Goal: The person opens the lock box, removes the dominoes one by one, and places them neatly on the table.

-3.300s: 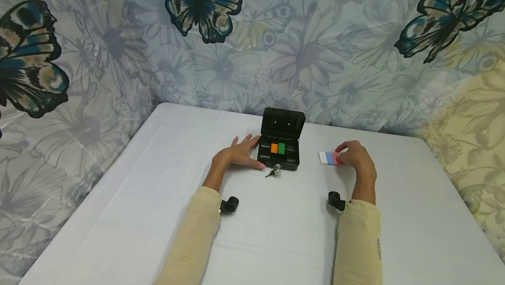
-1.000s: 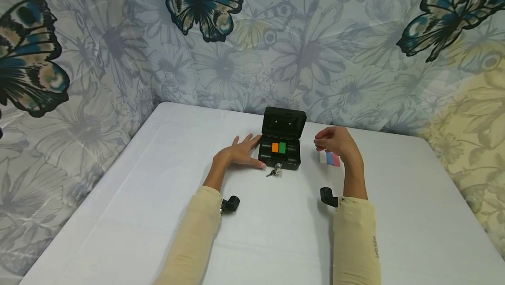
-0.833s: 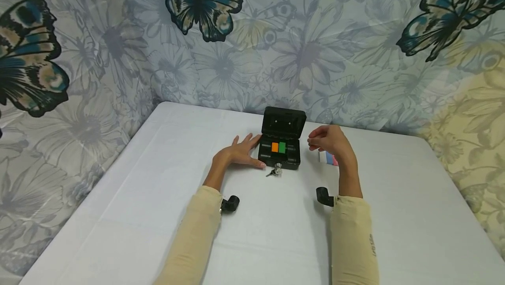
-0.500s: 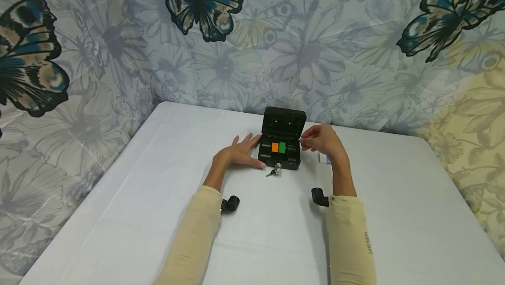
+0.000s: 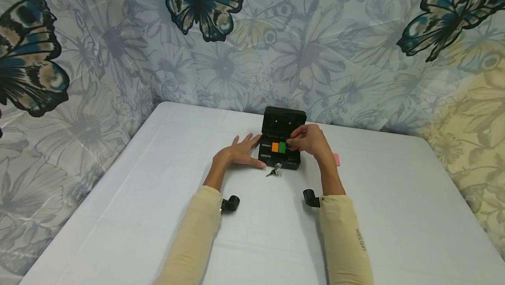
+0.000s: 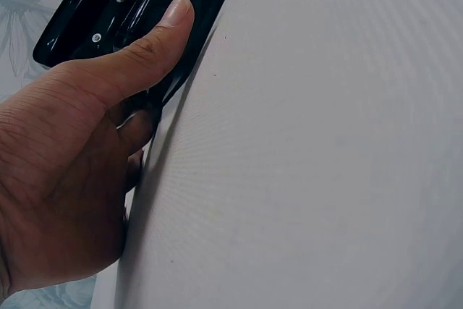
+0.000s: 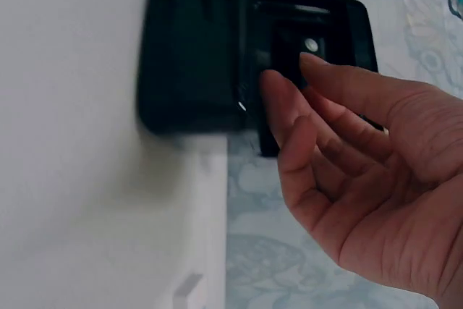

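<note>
A small black box (image 5: 293,162) stands with its lid (image 5: 278,120) raised, an orange block (image 5: 275,147) and a green block (image 5: 282,147) side by side inside. The left hand (image 5: 238,151) lies spread against the box's left side. In the left wrist view its thumb (image 6: 166,30) rests along the box. Over the right part of the box is the right hand (image 5: 309,140), its fingertips beside the green block. Thumb and index finger are bent and a little apart in the right wrist view; nothing shows between them. A pink block (image 5: 336,159) peeks out behind the right forearm.
Keys (image 5: 272,172) hang from the lock (image 5: 278,166) at the front of the box. A white block end (image 7: 189,293) shows low in the right wrist view. The patterned backdrop (image 5: 225,74) rises right behind the table's (image 5: 252,241) far edge.
The right hand has left the row of white, blue and pink blocks and moved left over the box. Its forearm now covers most of that row. The left hand has stayed put.
</note>
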A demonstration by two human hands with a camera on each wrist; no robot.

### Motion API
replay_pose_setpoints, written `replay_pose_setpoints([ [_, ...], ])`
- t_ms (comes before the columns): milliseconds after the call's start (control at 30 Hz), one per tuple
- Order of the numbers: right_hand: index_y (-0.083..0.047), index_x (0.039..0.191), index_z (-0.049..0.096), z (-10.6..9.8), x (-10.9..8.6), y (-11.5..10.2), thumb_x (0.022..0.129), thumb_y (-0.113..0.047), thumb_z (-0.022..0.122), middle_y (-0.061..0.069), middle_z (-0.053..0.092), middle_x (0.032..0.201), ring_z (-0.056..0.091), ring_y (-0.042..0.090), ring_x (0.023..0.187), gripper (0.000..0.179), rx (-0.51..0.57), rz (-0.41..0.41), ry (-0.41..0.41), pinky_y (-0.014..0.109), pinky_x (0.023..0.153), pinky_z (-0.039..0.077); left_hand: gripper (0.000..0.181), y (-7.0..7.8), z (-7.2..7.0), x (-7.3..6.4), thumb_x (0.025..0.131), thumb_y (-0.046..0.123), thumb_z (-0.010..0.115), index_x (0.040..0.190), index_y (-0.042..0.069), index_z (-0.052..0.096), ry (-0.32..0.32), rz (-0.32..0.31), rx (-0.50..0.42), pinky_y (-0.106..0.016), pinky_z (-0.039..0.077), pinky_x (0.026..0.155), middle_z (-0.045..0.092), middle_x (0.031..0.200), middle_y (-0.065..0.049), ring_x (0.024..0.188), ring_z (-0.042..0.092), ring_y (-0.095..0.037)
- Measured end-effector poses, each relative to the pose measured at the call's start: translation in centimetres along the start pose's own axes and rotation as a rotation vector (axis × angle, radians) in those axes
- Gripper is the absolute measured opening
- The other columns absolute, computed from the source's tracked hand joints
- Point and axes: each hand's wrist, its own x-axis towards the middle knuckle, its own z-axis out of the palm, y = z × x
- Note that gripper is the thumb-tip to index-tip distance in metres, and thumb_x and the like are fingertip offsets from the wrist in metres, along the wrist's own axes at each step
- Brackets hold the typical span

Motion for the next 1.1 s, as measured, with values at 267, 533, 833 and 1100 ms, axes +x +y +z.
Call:
replay_pose_setpoints([
  [267,0.002,0.095,0.062,1.6,0.1,-0.2,0.079,-0.009,0.071,0.013,0.069,0.078,0.068,0.021,0.068,0.021,-0.115,0.02,0.098,0.039,0.069,0.052,0.109,-0.1,0.1,0.2,0.069,0.066,0.064,0.149,0.025,0.002,-0.005,-0.005,-0.006,-0.044,-0.01,0.11,0.002,0.154,-0.007,0.14,-0.001,-0.017],
  [533,0.001,0.093,0.063,2.7,0.3,-0.4,0.078,-0.006,0.071,0.012,0.068,0.077,0.067,0.022,0.066,0.019,-0.171,-0.005,0.165,0.037,0.064,0.052,0.108,-0.1,0.0,0.2,0.07,0.065,0.064,0.149,0.025,0.002,-0.008,-0.006,-0.009,-0.043,-0.01,0.11,0.002,0.154,-0.006,0.14,-0.002,-0.016],
  [833,0.001,0.094,0.063,4.2,0.1,-0.7,0.073,-0.001,0.075,0.009,0.062,0.071,0.059,0.023,0.063,0.024,-0.304,-0.117,0.217,0.036,0.06,0.051,0.108,0.0,-0.1,0.0,0.069,0.065,0.065,0.149,0.026,0.003,0.003,-0.004,-0.026,-0.043,-0.01,0.11,0.003,0.154,-0.007,0.14,-0.001,-0.016],
  [1100,0.001,0.097,0.061,4.8,0.4,-0.4,0.07,-0.004,0.078,0.012,0.061,0.081,0.059,0.025,0.071,0.033,-0.371,-0.159,0.19,0.037,0.064,0.05,0.108,0.0,-0.1,0.0,0.069,0.064,0.066,0.149,0.025,0.004,0.006,-0.001,-0.031,-0.044,-0.009,0.11,0.003,0.154,-0.008,0.14,0.0,-0.017],
])
